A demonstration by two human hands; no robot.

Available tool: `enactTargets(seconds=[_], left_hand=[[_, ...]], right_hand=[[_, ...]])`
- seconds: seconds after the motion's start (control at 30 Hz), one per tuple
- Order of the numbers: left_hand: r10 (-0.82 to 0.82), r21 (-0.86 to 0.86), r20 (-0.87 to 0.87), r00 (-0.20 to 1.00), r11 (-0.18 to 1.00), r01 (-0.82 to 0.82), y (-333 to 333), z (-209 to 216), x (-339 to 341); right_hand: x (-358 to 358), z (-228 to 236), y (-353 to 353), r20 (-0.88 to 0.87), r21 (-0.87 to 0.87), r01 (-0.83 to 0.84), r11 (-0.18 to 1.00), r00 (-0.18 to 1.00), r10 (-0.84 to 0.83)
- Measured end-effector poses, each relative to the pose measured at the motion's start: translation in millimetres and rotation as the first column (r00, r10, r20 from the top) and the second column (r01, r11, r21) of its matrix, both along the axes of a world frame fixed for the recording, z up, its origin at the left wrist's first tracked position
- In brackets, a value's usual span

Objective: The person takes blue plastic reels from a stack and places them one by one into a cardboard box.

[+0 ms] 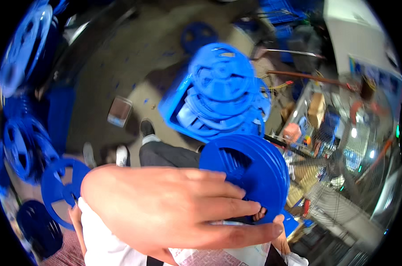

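My left hand (174,208) is large and close in the foreground, its back showing and its fingers stretched out to the right. The fingertips overlap the near side of a stack of round blue plastic reel discs (267,181); I cannot tell whether they touch it. Below and to the right, my right hand (279,228) grips the stack's near edge. Its thumb is outside, and fingertips show through an opening in the disc. The left hand hides part of the stack.
Ahead, a blue crate (170,108) bears a pile of blue discs (221,84). Another person's hand (75,216) holds a cut-out blue disc (54,186) at left. More discs (21,146) stand at far left. A wire-guarded fan (334,164) stands right. A brown-and-white object (120,111) lies on the floor.
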State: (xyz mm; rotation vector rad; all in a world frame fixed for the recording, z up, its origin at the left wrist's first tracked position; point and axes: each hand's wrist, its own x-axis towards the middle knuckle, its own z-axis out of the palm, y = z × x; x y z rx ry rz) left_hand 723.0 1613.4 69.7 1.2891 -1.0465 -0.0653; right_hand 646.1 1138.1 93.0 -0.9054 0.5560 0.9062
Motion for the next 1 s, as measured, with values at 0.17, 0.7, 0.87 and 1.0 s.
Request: enactTargets(seconds=[0.17, 0.7, 0.87, 1.0], left_hand=[[-0.311, 0.058, 0.001, 0.950, 0.949, 0.311, -118, 124, 41], [-0.843, 0.238, -0.067, 0.534, 0.506, 0.829, -526, 259, -6], [-0.904, 0.279, -0.110, 0.412, 0.370, 0.886, -607, 259, -23], [-0.904, 0.290, -0.273, 0.330, 0.249, 0.924, -636, 249, -37]], right_hand=[[-52, 14, -61, 0.114, 0.011, 0.219, 0.976, 0.969, -0.218], [-152, 56, -273, 0.209, -0.398, 0.152, 0.905, 0.975, -0.072], [-187, 42, -321, 0.076, -0.497, -0.056, 0.866, 0.991, 0.108], [-231, 49, -349, 0.090, -0.475, 0.275, 0.836, 0.960, -0.264]])
